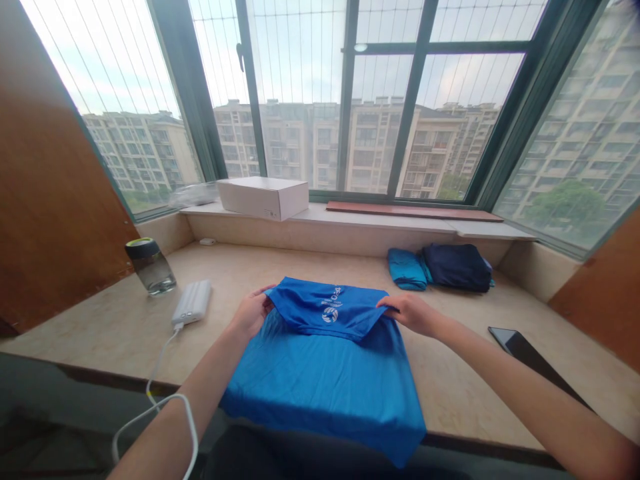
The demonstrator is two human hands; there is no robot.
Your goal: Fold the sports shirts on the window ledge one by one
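Note:
A bright blue shirt (320, 373) with a small white print lies on the marble window-seat counter (120, 327), its near end hanging over the front edge. Its far part is folded back toward me. My left hand (253, 310) pinches the left corner of that fold. My right hand (413, 312) grips the right corner, fingers closed on the cloth. Both forearms reach in from the bottom of the view.
A white power bank (193, 301) with a white cable (160, 400) and a glass jar (150, 267) sit at the left. Folded teal and navy clothes (440, 267) lie at the back right, a dark phone (520, 347) at the right, a white box (263, 197) on the sill.

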